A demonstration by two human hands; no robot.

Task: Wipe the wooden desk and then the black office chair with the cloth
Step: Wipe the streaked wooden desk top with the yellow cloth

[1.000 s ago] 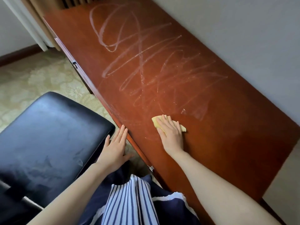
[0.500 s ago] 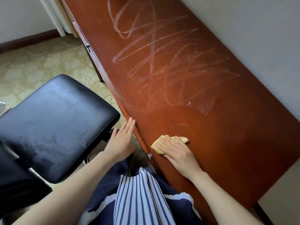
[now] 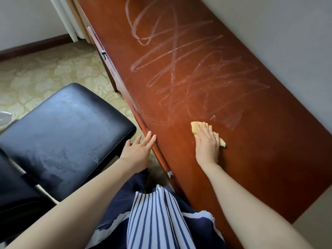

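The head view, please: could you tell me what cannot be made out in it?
cloth: mostly covered by the right hand in the head view.
wooden desk: far end cut off by the top edge.
black office chair: base hidden under its seat, back cropped at left edge.
left hand: fingertip contact with the desk rim unclear.

Reddish-brown desk (image 3: 251, 159), yellow cloth (image 3: 195, 129), black chair (image 3: 62, 132), perhaps floral beige carpet (image 3: 45, 74).
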